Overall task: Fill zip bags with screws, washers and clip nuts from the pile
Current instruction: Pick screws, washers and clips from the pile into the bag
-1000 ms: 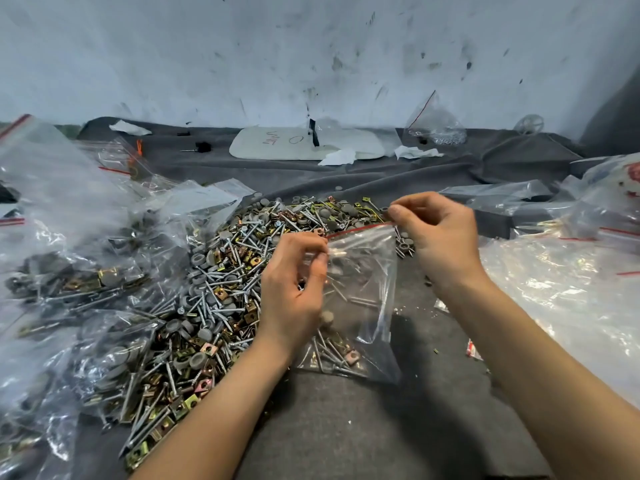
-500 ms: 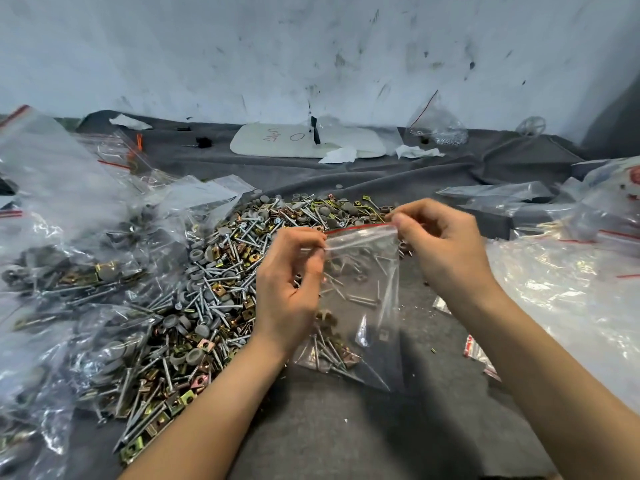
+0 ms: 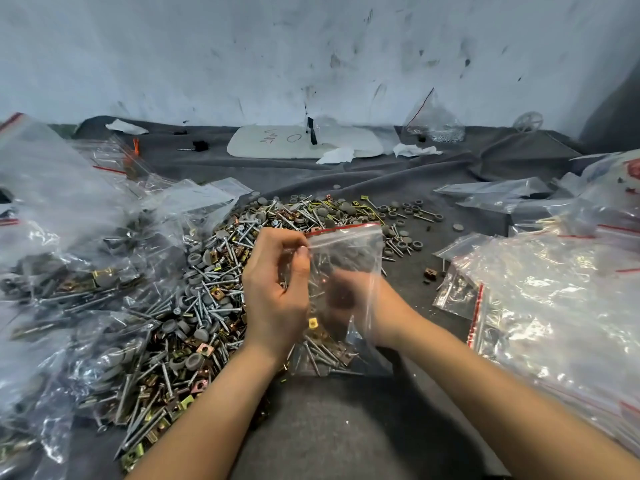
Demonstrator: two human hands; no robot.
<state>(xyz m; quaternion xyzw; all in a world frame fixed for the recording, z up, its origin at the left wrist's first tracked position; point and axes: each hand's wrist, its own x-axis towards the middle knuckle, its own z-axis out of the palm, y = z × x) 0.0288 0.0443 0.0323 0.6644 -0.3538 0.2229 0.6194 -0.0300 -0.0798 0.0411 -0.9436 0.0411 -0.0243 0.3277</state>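
Note:
A heap of screws, grey washers and brass clip nuts [image 3: 214,292] lies on the grey cloth at centre left. In front of it hangs a clear zip bag [image 3: 349,247] with a red strip at its mouth, upright, with screws and clip nuts in its bottom. My left hand [image 3: 273,289] pinches the bag's top left corner between thumb and fingers. My right hand [image 3: 388,315] sits low behind the bag, blurred and seen mostly through the plastic, so its grip is unclear.
Filled zip bags [image 3: 69,271] are heaped on the left. A stack of empty zip bags [image 3: 554,306] fills the right side, with a small bag [image 3: 457,289] beside it. A white board [image 3: 304,143] lies at the back by the wall. Grey cloth [image 3: 346,427] covers the table.
My right hand has let go of the bag's top right corner and dropped down behind the bag's lower half. My left hand still holds the top left corner.

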